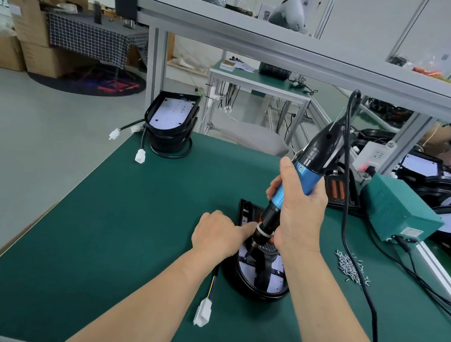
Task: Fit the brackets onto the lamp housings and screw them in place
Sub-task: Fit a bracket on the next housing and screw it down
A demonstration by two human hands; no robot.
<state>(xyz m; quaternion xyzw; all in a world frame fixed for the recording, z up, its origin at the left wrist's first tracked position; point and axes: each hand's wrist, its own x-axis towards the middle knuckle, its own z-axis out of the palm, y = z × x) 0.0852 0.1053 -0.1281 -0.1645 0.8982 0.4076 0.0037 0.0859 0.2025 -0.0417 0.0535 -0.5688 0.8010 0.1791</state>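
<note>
Lamp housing [253, 291] steadied by curled left hand [217, 234]; right hand [301, 209] grips tilted screwdriver [317, 154], bit down.

Bright, even light from overhead; faint soft shadows on table [126, 215]. Wide-angle bowing at the edges: shelf beam [264, 44] curves toward 3 o'clock. Centre sharp, corners soft.

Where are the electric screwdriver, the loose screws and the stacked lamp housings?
electric screwdriver [305, 177]: head view, blue part of its barrel.
loose screws [349, 266]: head view, middle of the pile.
stacked lamp housings [173, 113]: head view, white plate inside the top one.
</note>
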